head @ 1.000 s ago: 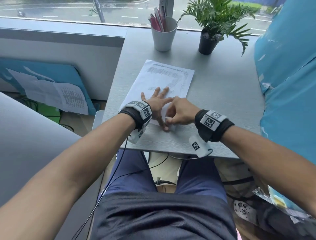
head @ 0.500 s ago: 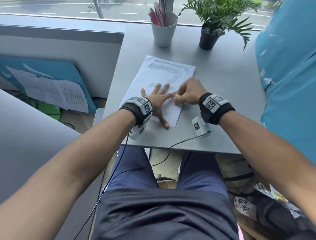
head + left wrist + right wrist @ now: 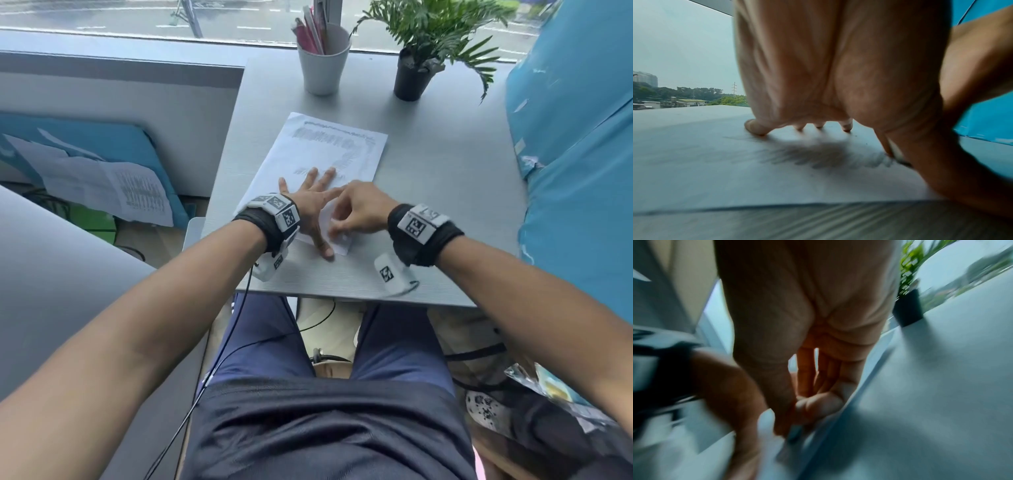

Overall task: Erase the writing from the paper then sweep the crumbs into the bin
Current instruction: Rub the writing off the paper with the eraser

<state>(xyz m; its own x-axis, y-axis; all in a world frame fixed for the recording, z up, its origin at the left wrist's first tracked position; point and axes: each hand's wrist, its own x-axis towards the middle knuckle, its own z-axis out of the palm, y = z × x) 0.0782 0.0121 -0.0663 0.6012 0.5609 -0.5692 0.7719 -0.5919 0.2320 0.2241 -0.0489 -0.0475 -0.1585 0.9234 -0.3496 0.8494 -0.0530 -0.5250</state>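
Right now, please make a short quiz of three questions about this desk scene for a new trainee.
1. True or false: the left hand lies flat with spread fingers on the paper.
2. What does the right hand pinch? A) a pencil B) a small eraser C) nothing
3. Fill in: pencil marks still show on the paper's ___ part, near the white cup and the potted plant.

Key: 1 true; 2 B; 3 far.
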